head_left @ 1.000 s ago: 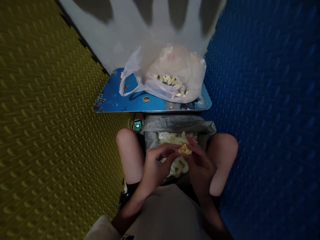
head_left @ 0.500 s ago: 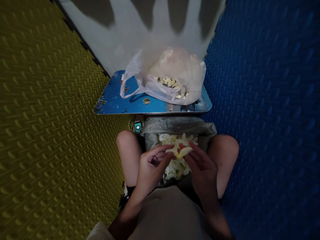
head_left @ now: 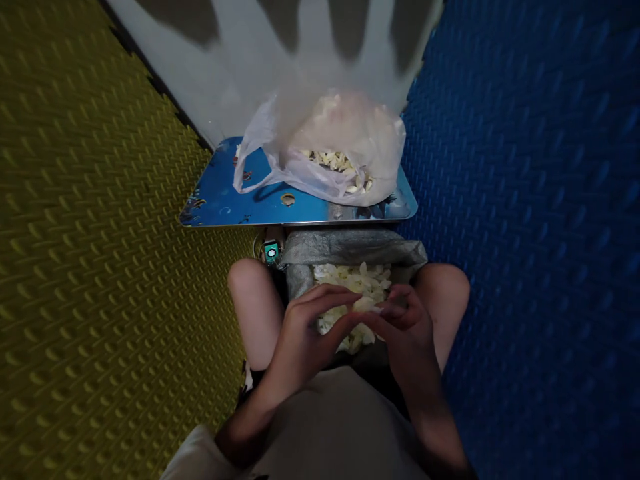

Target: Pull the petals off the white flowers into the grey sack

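Between the fingertips of my two hands is a pale, yellowish-white petal-like piece [head_left: 367, 305], partly covered by the fingers. My left hand [head_left: 311, 327] pinches its near side between thumb and forefinger. On the other side, the fingers of my right hand [head_left: 413, 333] are bent around it, with the thumb touching the left thumb's tip. Right below the hands, a grey woven sack [head_left: 350, 249] lies open between my knees. Many similar pale petal-like pieces [head_left: 355, 272] fill the sack's mouth.
A low blue table [head_left: 225, 208] with a sea-life print stands ahead. On it sits a white plastic bag [head_left: 383, 143], its opening showing small pale pieces [head_left: 333, 160]. A small device with a lit green screen [head_left: 271, 252] is under the table's edge. Yellow [head_left: 100, 267] and blue [head_left: 525, 233] textured mats flank me.
The pale piece was spread wide between my hands; now it looks smaller and is mostly hidden by the fingers. My fingertips have come together. The view has shifted slightly.
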Demonstrator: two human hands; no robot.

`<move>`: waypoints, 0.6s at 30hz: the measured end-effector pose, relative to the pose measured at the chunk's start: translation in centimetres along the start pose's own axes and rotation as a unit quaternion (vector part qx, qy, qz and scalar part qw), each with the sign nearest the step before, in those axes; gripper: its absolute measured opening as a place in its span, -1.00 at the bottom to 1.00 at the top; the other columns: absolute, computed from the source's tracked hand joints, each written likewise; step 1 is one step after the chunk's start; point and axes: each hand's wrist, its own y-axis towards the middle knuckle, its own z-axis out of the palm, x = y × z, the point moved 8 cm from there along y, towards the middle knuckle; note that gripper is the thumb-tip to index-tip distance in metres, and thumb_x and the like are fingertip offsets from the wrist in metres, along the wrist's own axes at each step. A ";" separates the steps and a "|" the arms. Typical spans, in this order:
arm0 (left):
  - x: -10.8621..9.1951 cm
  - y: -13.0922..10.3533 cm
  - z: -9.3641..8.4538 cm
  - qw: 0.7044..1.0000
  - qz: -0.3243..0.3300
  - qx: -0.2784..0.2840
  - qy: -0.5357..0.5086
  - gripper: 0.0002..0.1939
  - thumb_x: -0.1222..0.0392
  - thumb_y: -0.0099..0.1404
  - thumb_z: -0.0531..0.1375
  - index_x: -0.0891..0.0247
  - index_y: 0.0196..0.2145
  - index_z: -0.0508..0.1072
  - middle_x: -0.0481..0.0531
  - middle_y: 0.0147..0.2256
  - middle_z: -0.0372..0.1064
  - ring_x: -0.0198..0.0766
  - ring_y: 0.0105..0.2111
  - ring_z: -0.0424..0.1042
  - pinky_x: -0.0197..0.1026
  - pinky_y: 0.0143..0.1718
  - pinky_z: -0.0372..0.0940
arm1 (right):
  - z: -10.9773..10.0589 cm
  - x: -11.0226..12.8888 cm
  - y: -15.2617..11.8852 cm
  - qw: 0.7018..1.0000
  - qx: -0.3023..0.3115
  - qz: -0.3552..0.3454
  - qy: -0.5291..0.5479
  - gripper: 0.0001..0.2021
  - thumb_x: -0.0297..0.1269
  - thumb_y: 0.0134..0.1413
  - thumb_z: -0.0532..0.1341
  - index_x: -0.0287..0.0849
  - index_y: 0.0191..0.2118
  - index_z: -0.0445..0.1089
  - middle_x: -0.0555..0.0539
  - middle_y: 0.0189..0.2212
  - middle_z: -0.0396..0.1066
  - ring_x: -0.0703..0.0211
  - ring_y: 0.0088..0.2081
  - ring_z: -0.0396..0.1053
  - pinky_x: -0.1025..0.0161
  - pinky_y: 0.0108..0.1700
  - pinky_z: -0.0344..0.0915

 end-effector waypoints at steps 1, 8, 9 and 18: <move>0.2 0.0 0.0 1.000 -0.003 -0.002 -0.012 -0.85 0.27 0.17 0.24 0.24 -0.25 0.51 0.08 -0.28 0.45 -0.21 -0.22 0.41 -0.19 -0.18 0.29 | 0.0 -0.1 0.1 1.000 0.001 0.000 0.001 -0.59 -0.43 -0.30 0.41 -0.06 -0.36 0.18 0.20 -0.64 0.43 0.27 -0.57 0.44 0.36 -0.45 0.39; 2.5 -0.5 -1.2 0.981 -0.009 -0.075 -0.181 -0.95 0.31 0.15 0.25 0.21 -0.40 0.46 0.06 -0.23 0.46 -0.14 -0.10 0.38 -0.07 -0.02 0.24 | -0.4 -1.3 0.9 1.000 -0.002 0.006 0.004 -0.77 -0.32 -0.17 0.36 -0.09 -0.38 0.28 0.10 -0.56 0.50 0.26 -0.44 0.47 0.34 -0.35 0.37; 2.8 -0.7 -1.7 0.972 -0.002 -0.097 -0.213 -0.95 0.30 0.16 0.24 0.20 -0.38 0.45 0.05 -0.22 0.47 -0.13 -0.07 0.37 -0.04 0.01 0.22 | -0.5 -1.3 1.1 1.000 -0.002 0.005 -0.001 -0.80 -0.31 -0.12 0.33 -0.09 -0.36 0.29 0.07 -0.52 0.52 0.25 -0.39 0.48 0.34 -0.31 0.36; 5.0 -1.6 -4.1 0.954 -0.007 -0.161 -0.251 -0.90 0.34 0.07 0.29 0.24 -0.52 0.42 0.00 -0.39 0.45 -0.17 -0.16 0.40 -0.11 -0.06 0.26 | -2.3 -1.6 2.2 0.998 -0.046 0.003 -0.041 -0.68 -0.30 -0.26 0.40 -0.08 -0.33 0.30 0.12 -0.60 0.44 0.19 -0.47 0.45 0.27 -0.38 0.35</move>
